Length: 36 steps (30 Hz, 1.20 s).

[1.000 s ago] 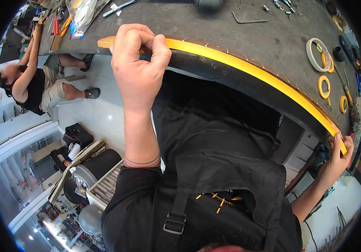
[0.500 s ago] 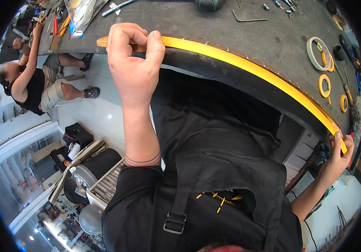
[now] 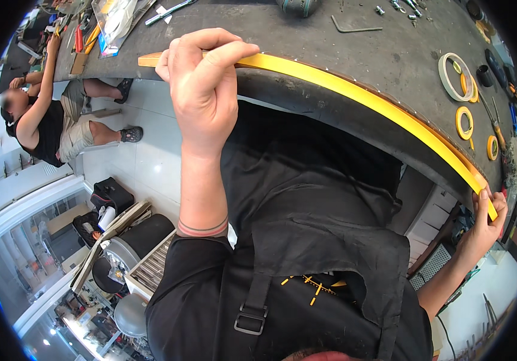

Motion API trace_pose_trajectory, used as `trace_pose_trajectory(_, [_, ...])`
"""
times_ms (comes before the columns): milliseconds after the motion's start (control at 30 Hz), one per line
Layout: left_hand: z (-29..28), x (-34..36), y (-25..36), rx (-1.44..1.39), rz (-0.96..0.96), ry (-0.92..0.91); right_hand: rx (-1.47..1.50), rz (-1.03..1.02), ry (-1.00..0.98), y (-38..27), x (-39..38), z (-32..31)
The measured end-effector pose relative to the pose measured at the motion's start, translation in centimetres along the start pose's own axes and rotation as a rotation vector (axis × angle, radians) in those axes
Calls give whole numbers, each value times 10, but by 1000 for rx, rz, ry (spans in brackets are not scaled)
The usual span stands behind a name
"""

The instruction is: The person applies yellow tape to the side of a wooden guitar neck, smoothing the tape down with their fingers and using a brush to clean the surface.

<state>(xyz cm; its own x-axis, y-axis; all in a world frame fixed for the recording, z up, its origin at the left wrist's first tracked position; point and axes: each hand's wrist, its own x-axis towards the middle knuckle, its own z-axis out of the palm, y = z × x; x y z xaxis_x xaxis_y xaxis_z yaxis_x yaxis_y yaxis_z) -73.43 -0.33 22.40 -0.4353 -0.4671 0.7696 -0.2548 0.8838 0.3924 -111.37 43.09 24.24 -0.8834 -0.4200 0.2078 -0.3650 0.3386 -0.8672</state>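
Note:
A long wooden guitar neck (image 3: pixel 148 61), with thin fret ends showing, lies along the bench's near edge. A strip of yellow tape (image 3: pixel 355 91) runs along its side toward me. My left hand (image 3: pixel 207 96) is over the neck near its left end; thumb and index finger press together at the tape's left end, the other fingers curled. At the far right, my right hand (image 3: pixel 488 215) pinches the tape's other end between thumb and fingers. The underside of the neck is hidden by the tape and my left hand.
Tape rolls (image 3: pixel 464 123) lie at the right of the dark bench (image 3: pixel 306 45), near a screwdriver and other tools. A hex key (image 3: pixel 355 27) and small metal parts are toward the back. Another person (image 3: pixel 48 120) sits at the left. Bags (image 3: pixel 112 195) stand on the floor.
My left hand has shifted a little to the right along the neck, its index finger now stretched farther over the tape. My right hand stays in place.

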Motion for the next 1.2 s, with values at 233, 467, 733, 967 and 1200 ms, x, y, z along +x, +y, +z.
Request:
trace_pose_trajectory(233, [-4, -2, -1, 94, 70, -46, -1, 18, 22, -2, 3, -1])
trace_pose_trajectory(467, [0, -5, 2, 55, 61, 22, -21, 43, 17, -1, 3, -2])
trace_pose_trajectory(733, [-1, -6, 3, 126, 143, 41, -45, 40, 18, -2, 5, -3])
trace_pose_trajectory(967, [0, -9, -1, 140, 179, 43, -47, 36, 28, -5, 6, 0])
trace_pose_trajectory(1200, [-1, -8, 0, 161, 215, 50, -33, 61, 35, -2, 9, 1])
